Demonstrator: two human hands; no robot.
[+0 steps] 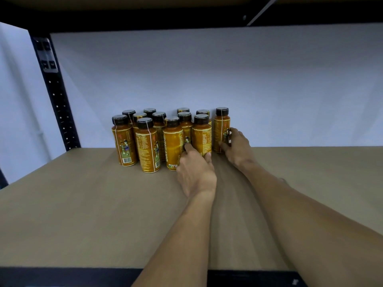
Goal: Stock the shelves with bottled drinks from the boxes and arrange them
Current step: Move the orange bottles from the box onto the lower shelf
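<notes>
Reaching toward the back edge of the shelf [93, 214], your left hand [195, 172] grips a front bottle [202, 135] with curled fingers; your right hand [238, 149] grips the rightmost bottle [220, 129] just beside it.

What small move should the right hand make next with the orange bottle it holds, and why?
Probably slide the black-capped orange drink bottle gently left. The right hand grips it at the far right, a narrow gap from the neighbouring bottle that the left hand holds.

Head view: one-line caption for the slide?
Left hand and right hand grip black-capped orange drink bottles clustered at the back of a tan shelf.
</notes>
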